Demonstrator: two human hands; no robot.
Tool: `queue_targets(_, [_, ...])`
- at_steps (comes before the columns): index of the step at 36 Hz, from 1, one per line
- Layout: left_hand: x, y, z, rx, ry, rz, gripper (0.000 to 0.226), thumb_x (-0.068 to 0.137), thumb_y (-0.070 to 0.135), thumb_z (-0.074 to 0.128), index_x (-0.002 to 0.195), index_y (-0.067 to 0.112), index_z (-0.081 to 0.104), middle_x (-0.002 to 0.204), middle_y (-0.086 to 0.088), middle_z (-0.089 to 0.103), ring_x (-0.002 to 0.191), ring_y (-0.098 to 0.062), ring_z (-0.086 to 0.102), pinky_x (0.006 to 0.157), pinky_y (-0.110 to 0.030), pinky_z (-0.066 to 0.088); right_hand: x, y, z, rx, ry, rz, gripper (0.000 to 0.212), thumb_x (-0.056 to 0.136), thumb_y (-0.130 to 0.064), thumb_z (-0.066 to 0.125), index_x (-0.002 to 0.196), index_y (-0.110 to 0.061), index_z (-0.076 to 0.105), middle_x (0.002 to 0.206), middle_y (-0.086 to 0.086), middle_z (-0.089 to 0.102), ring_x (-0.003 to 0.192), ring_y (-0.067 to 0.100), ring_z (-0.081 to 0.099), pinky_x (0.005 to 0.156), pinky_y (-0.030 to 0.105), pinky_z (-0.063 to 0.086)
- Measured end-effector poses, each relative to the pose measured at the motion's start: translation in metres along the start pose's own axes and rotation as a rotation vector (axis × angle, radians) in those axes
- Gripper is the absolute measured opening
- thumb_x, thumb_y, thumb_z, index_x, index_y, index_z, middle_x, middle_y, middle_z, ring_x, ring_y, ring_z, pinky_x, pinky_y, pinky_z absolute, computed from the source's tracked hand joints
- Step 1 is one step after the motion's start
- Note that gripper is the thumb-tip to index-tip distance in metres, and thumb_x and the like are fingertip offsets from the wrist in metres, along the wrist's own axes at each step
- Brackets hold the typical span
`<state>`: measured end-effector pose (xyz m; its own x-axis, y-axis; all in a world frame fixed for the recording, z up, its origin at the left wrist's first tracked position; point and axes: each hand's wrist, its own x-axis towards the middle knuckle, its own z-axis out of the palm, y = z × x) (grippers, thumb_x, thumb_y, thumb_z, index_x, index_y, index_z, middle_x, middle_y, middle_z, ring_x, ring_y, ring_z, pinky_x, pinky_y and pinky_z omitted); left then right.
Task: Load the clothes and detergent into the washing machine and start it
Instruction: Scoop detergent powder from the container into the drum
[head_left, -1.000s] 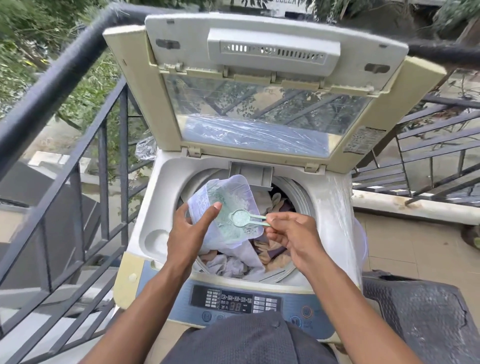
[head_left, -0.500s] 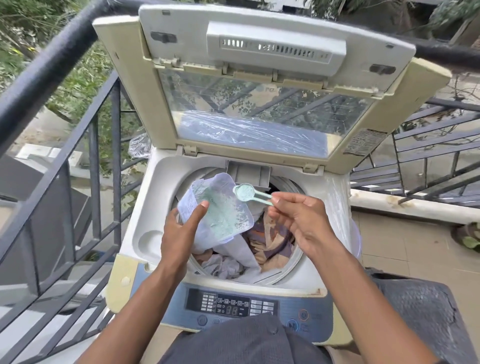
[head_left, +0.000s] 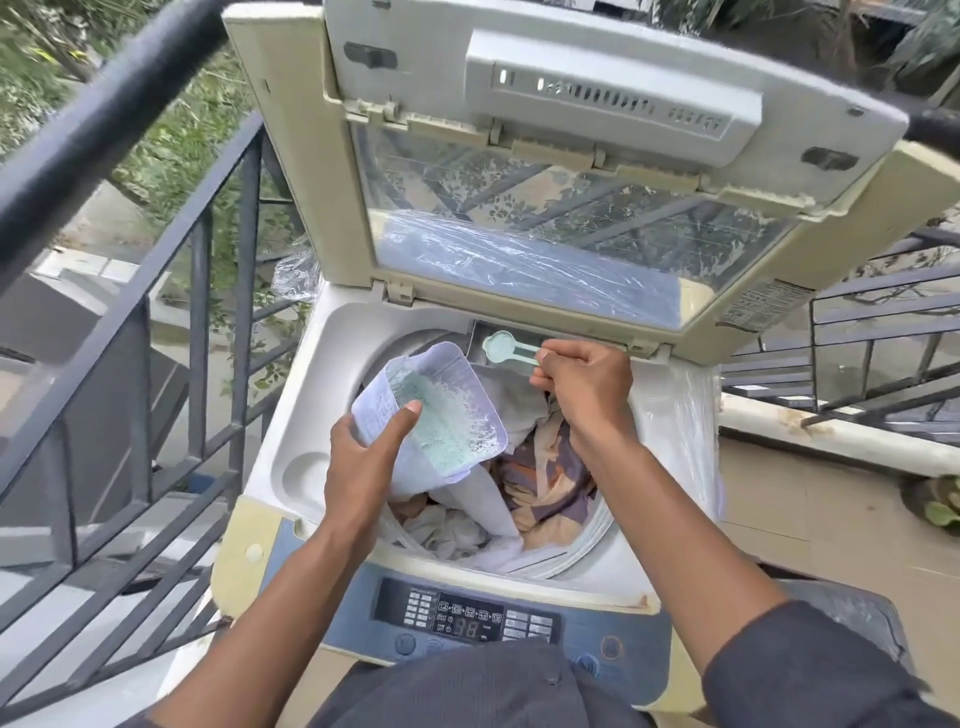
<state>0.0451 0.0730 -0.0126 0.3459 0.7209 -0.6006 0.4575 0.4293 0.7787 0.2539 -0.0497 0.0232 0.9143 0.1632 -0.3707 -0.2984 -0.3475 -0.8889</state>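
A top-loading washing machine (head_left: 291, 467) is seen at the centre of the frame with its lid (head_left: 571, 171) raised upright at the top. The drum opening is filled with clothes (head_left: 545, 483) — white, beige and purple fabric — at centre frame.

The left hand (head_left: 363, 462) is held over the left part of the drum. Its grip is clamped on a translucent detergent container (head_left: 431, 410), with the thumb laid along the near wall; the container is tilted toward the camera and pale green powder is visible inside it.

The right hand (head_left: 587, 384) is held above the rear of the drum, just right of centre. Its grip is pinched together on the handle of a pale green scoop (head_left: 501, 347), whose bowl is positioned over the detergent drawer (head_left: 480, 332) at the rear rim, directly below the lid hinge.

The control panel (head_left: 467, 618) is seen at lower centre, with its display lit. A dark metal railing (head_left: 130, 312) occupies the left of the frame.
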Motion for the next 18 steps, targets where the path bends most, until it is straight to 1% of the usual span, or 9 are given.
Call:
queue_targets(3, [0.001,-0.001,-0.002,0.006,-0.009,-0.008,0.11,0.064,0.08,0.081,0.154,0.032,0.038,0.112,0.039,0.047,0.119,-0.012,0.058,0.108,-0.057,0.051,0.003,0.0,0.009,-0.104,0.024,-0.08,0.007,0.089,-0.008,0.076,0.091,-0.014,0.08,0.074,0.0,0.078,0.06,0.014,0.076,0.066,0.027,0.062])
queue_targets(5, [0.002,-0.002,-0.002,0.006,-0.005,-0.02,0.114,0.063,0.081,0.081,0.155,0.031,0.036,0.114,0.039,0.047,0.121,-0.014,0.058,0.107,-0.056,0.051,0.005,0.002,0.014,-0.164,0.026,-0.137,0.009,0.09,-0.009,0.075,0.091,-0.017,0.08,0.072,-0.003,0.077,0.06,0.011,0.075,0.07,0.03,0.064])
queue_targets(6, [0.003,-0.003,-0.002,0.008,-0.005,-0.028,0.114,0.061,0.082,0.081,0.154,0.032,0.037,0.117,0.036,0.05,0.122,-0.014,0.059,0.107,-0.056,0.052,0.006,0.003,0.016,-0.187,0.024,-0.161,0.01,0.091,-0.01,0.074,0.091,-0.018,0.08,0.07,-0.004,0.077,0.06,0.01,0.075,0.073,0.032,0.065])
queue_targets(8, [0.005,-0.003,-0.004,0.011,-0.004,-0.045,0.115,0.055,0.087,0.082,0.149,0.035,0.042,0.127,0.024,0.06,0.123,-0.015,0.063,0.105,-0.055,0.053,0.007,0.004,0.019,-0.218,0.02,-0.204,0.01,0.091,-0.012,0.073,0.094,-0.018,0.08,0.069,-0.005,0.076,0.061,0.008,0.075,0.074,0.035,0.065])
queue_targets(9, [0.006,-0.004,-0.004,0.011,-0.005,-0.052,0.117,0.052,0.089,0.082,0.148,0.036,0.043,0.133,0.019,0.061,0.125,-0.016,0.064,0.105,-0.055,0.054,0.008,0.004,0.02,-0.229,0.018,-0.225,0.01,0.091,-0.013,0.073,0.095,-0.017,0.081,0.07,-0.004,0.076,0.062,0.008,0.075,0.074,0.035,0.065])
queue_targets(11, [0.007,-0.005,-0.005,0.017,-0.008,-0.062,0.121,0.048,0.091,0.082,0.148,0.036,0.043,0.139,0.015,0.06,0.126,-0.018,0.064,0.105,-0.054,0.054,0.008,0.005,0.023,-0.255,0.016,-0.258,0.01,0.091,-0.014,0.074,0.097,-0.017,0.081,0.075,-0.004,0.077,0.064,0.008,0.075,0.074,0.036,0.066])
queue_targets(15, [0.005,-0.003,-0.002,0.035,-0.003,-0.052,0.13,0.044,0.093,0.08,0.152,0.033,0.039,0.141,0.013,0.056,0.128,-0.018,0.061,0.108,-0.054,0.051,0.009,0.008,0.024,-0.308,0.012,-0.323,0.012,0.09,-0.019,0.077,0.1,-0.017,0.082,0.083,-0.005,0.079,0.072,0.009,0.076,0.077,0.038,0.065])
queue_targets(18, [0.003,-0.001,0.0,0.024,0.001,-0.045,0.134,0.043,0.093,0.08,0.154,0.032,0.038,0.132,0.017,0.057,0.124,-0.017,0.063,0.106,-0.053,0.054,0.009,0.01,0.024,-0.326,0.02,-0.348,0.012,0.09,-0.019,0.077,0.1,-0.017,0.082,0.084,-0.003,0.08,0.073,0.01,0.076,0.076,0.039,0.066])
